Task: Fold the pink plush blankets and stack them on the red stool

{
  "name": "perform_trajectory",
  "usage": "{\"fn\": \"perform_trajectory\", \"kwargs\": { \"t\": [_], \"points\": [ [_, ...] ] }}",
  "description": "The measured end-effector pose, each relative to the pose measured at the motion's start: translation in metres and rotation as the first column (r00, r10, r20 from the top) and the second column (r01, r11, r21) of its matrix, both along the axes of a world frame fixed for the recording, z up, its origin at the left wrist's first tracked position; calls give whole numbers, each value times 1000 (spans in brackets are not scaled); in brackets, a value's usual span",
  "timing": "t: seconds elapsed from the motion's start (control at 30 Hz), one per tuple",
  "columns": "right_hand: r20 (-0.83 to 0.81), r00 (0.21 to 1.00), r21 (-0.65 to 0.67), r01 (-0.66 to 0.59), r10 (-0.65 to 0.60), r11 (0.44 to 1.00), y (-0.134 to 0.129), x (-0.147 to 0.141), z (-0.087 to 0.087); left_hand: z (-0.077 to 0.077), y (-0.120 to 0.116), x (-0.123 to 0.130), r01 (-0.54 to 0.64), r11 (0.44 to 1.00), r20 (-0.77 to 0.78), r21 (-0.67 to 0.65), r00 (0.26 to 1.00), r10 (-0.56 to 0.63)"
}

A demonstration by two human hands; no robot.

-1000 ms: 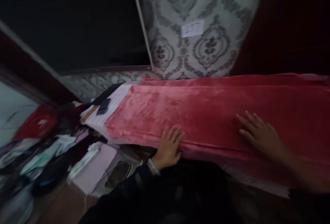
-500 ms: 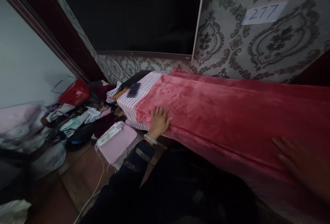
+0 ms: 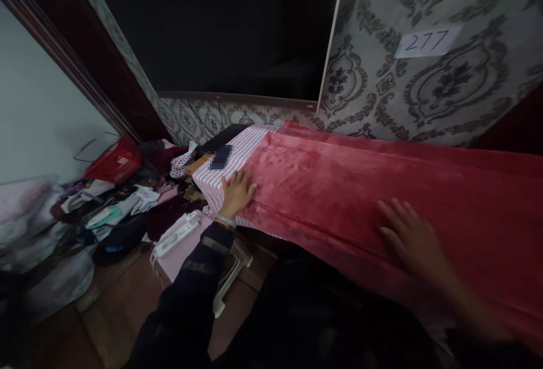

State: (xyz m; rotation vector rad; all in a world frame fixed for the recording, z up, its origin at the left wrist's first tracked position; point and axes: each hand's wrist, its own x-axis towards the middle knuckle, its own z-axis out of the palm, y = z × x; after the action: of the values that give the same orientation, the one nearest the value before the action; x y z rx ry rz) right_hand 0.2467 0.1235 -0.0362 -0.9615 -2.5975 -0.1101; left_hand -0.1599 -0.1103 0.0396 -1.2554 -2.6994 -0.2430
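Note:
A red plush blanket [image 3: 331, 182] lies spread along a long, low surface against the wall. Under its left end a striped cloth [image 3: 250, 145] in pink, white and grey shows. My left hand [image 3: 236, 193], with a bracelet at the wrist, lies flat with fingers spread at the blanket's left edge, where it meets the stripes. My right hand [image 3: 409, 239] is stretched out over the blanket's middle, fingers apart and slightly blurred; whether it presses on the fabric I cannot tell. A dark, pixelated item [image 3: 220, 157] rests on the striped cloth beyond my left hand.
A pink stool or small table [image 3: 172, 258] with a white power strip [image 3: 177, 236] stands lower left, its cable trailing. Piled clothes [image 3: 123, 210] and a red basket [image 3: 116, 159] fill the left corner. A large television [image 3: 220, 29] hangs above.
My left hand has slid left to the blanket's edge by the striped cloth. My right hand has moved left across the blanket, toward its middle. The view has shifted slightly.

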Motion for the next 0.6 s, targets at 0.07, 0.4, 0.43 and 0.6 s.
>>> {"fn": "perform_trajectory", "kwargs": {
  "t": [0.07,0.4,0.43,0.6],
  "points": [
    [2,996,-1,-91,91,996,-18,-34,6,-5,0,-10,-52,996,5,-77,999,52],
    [15,976,55,-219,218,974,-45,-60,-19,-16,-13,-38,-103,993,97,58,990,97],
    [11,976,51,-219,219,974,-44,-61,-19,-12,-12,-44,-137,984,167,111,979,117],
    [-8,977,48,-213,213,976,-44,-63,-19,0,-8,-73,-361,866,517,345,843,146]
  ]
}}
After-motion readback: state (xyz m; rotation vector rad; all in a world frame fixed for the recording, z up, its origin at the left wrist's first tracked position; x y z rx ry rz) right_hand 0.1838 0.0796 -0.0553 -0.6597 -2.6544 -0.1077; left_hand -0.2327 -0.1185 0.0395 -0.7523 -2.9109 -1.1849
